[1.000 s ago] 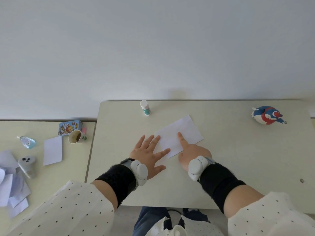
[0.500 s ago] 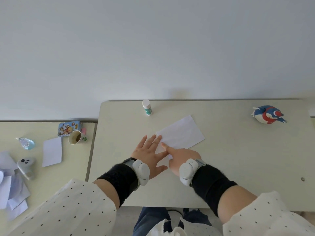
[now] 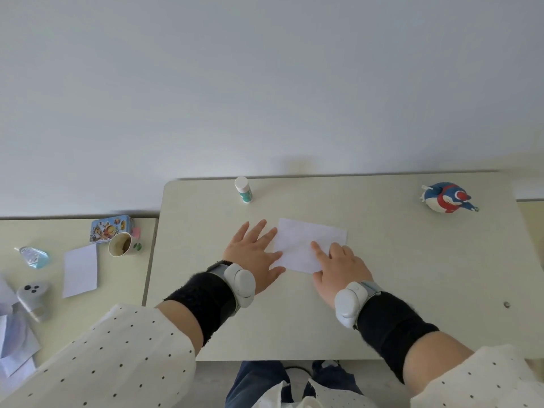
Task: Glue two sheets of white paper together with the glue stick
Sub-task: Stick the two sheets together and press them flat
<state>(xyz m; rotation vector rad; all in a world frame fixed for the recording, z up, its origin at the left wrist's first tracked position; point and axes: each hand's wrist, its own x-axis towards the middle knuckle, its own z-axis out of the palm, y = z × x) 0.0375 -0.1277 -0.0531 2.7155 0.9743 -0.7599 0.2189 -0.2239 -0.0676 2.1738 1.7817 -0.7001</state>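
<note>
The white paper (image 3: 306, 241) lies flat near the middle of the pale table (image 3: 382, 290); I cannot tell whether it is one sheet or two stacked. My left hand (image 3: 254, 256) lies flat with spread fingers, its fingertips and thumb on the paper's left edge. My right hand (image 3: 338, 267) rests on the paper's near right corner, with the index finger stretched out and pressing the sheet. The glue stick (image 3: 243, 189), white-capped with a teal label, stands upright near the table's far edge, apart from both hands.
A blue, red and white toy bird (image 3: 446, 198) sits at the far right. On the left side table are a picture tin (image 3: 110, 228), a paper cup (image 3: 122, 244), a loose white sheet (image 3: 80, 270), a grey controller (image 3: 32, 298) and a paper pile (image 3: 11, 343).
The paper has turned from a diagonal lie to nearly level. My right index finger slid left along the sheet, then back toward its right side. My left hand stayed at the left edge.
</note>
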